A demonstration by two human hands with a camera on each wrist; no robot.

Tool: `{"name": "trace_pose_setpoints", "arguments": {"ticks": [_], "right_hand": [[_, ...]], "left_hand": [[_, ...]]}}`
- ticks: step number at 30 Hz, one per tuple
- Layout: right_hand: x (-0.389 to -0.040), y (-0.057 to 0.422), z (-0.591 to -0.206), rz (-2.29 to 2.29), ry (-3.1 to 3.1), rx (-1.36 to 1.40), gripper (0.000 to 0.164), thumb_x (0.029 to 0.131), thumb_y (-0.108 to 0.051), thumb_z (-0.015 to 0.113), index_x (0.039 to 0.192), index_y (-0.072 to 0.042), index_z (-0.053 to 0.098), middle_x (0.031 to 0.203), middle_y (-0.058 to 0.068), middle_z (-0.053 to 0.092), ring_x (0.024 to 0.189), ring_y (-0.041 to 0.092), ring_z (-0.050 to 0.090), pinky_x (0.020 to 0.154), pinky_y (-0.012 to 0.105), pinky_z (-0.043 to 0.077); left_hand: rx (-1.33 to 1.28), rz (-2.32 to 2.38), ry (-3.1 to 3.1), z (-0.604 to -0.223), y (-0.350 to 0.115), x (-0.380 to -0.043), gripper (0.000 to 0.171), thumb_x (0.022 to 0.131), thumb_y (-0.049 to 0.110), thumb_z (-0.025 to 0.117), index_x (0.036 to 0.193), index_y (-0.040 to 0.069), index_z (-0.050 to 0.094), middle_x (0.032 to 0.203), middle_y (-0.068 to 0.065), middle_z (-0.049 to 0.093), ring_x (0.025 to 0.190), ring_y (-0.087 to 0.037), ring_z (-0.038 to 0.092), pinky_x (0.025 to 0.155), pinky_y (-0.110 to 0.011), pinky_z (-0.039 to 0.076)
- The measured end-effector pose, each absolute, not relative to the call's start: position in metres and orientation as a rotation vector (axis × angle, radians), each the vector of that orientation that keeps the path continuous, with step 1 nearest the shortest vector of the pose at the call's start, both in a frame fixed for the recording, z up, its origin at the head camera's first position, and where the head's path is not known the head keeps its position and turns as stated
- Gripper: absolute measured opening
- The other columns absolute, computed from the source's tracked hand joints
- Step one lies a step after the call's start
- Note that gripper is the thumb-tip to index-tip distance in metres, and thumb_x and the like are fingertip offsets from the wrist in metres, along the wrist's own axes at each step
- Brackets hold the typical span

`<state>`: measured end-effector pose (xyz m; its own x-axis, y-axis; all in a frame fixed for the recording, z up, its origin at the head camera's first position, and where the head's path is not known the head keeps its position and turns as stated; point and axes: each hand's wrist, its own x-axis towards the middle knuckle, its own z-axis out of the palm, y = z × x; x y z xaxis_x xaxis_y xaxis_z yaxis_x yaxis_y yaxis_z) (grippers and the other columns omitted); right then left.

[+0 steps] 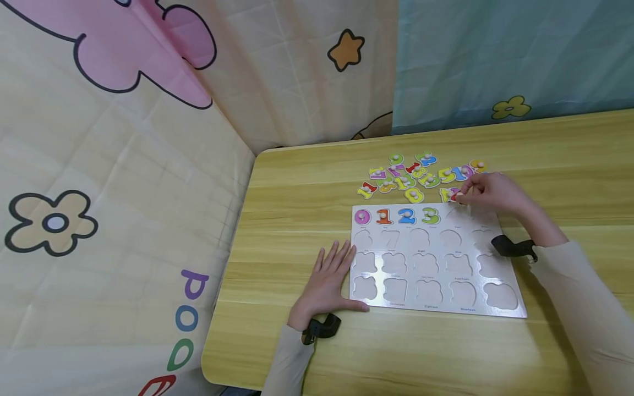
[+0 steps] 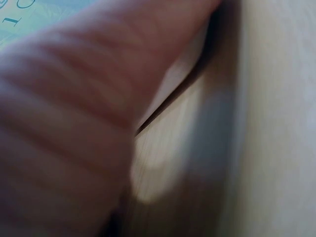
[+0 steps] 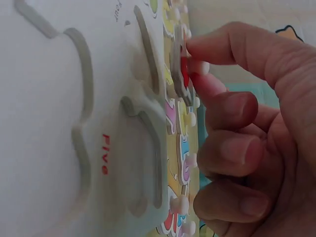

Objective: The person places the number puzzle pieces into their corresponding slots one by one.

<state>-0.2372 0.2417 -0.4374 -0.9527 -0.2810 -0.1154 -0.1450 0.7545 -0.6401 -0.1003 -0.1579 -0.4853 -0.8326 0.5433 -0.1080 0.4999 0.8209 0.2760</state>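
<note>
All the fingers of the left hand are straight and spread wide, palm down on the wooden table at about eight o'clock from the middle of the white board, with the thumb at its near corner. A black wristband sits below that hand. Rows of cut-out shapes cover the board, and along its far edge, from ten o'clock to nearly twelve, lie a purple zero, an orange one, a blue two and a green three, each with a pale knob. At one o'clock the right hand pinches a red piece by its knob between thumb and finger, the other fingers curled in. The piece is at the board's far edge, seen almost side-on, so I can't fairly say which number it is. Past it, from eleven to one o'clock, colourful loose numbers lie close together on the table. Farthest off hangs a curtain with an orange star at twelve.
</note>
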Motion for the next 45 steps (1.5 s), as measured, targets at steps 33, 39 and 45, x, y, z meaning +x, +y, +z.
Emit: {"name": "trace_pose_setpoints", "arguments": {"ticks": [33, 39, 45], "right_hand": [[-0.222, 0.232, -0.446, -0.839, 2.66, -0.472, 0.022, 0.084, -0.027, 0.073, 0.089, -0.008, 0.064, 0.061, 0.001, 0.045, 0.056, 0.019, 0.042, 0.048, 0.027, 0.029], [-0.221, 0.231, -0.446, -0.883, 2.643, -0.429, 0.024, 0.084, -0.028, 0.073, 0.089, -0.007, 0.062, 0.06, 0.002, 0.046, 0.056, 0.019, 0.043, 0.047, 0.027, 0.029], [-0.218, 0.232, -0.444, -0.877, 2.641, -0.41, 0.024, 0.085, -0.029, 0.072, 0.09, -0.008, 0.062, 0.06, 0.002, 0.044, 0.057, 0.02, 0.043, 0.047, 0.028, 0.029]], "left_hand": [[0.824, 0.349, 2.832, -0.486, -0.157, -0.1, 0.125, 0.064, 0.075, 0.068, 0.154, 0.014, 0.004, 0.159, -0.003, -0.001, 0.143, -0.024, -0.008, 0.113, -0.046, -0.008], [0.817, 0.35, 2.827, -0.485, -0.158, -0.101, 0.125, 0.064, 0.075, 0.067, 0.154, 0.014, 0.004, 0.159, -0.003, -0.002, 0.143, -0.023, -0.008, 0.113, -0.045, -0.008], [0.82, 0.345, 2.826, -0.484, -0.157, -0.101, 0.125, 0.065, 0.074, 0.067, 0.154, 0.014, 0.004, 0.159, -0.003, -0.001, 0.143, -0.023, -0.008, 0.113, -0.046, -0.008]]}}
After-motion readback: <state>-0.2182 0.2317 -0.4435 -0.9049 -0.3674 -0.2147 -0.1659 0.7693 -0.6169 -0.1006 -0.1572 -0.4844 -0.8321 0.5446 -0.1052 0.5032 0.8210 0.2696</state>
